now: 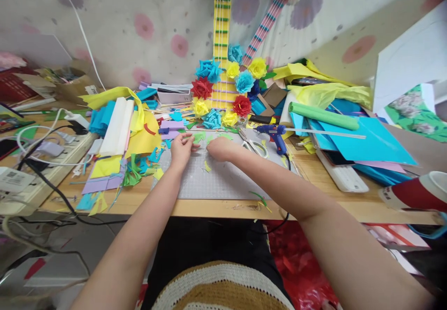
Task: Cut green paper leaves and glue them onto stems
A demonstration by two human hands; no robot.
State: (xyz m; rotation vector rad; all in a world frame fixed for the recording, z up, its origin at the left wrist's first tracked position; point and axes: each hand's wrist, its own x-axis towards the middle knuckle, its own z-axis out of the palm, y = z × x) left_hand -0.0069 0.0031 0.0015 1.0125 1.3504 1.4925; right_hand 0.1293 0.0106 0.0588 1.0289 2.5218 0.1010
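My left hand (pixel 181 151) rests on the grey cutting mat (pixel 223 182), fingers pinched near a small light-green paper piece (pixel 199 137). Close beside it on the mat, my right hand (pixel 220 149) is curled with its fingers tucked under; what it holds is hidden. More green paper cut-outs (pixel 223 136) lie just beyond both hands. A yellow paper guitar (pixel 222 49) decorated with red, blue and yellow paper flowers stands against the wall behind them.
Scissors (pixel 256 147) and a blue glue gun (pixel 275 135) lie right of my hands. A green paper roll (pixel 323 116) and blue sheets (pixel 366 142) lie further right. Paper scraps (pixel 118 170), a power strip (pixel 52 161) and cables are at left. A red cup (pixel 415 193) is near the right edge.
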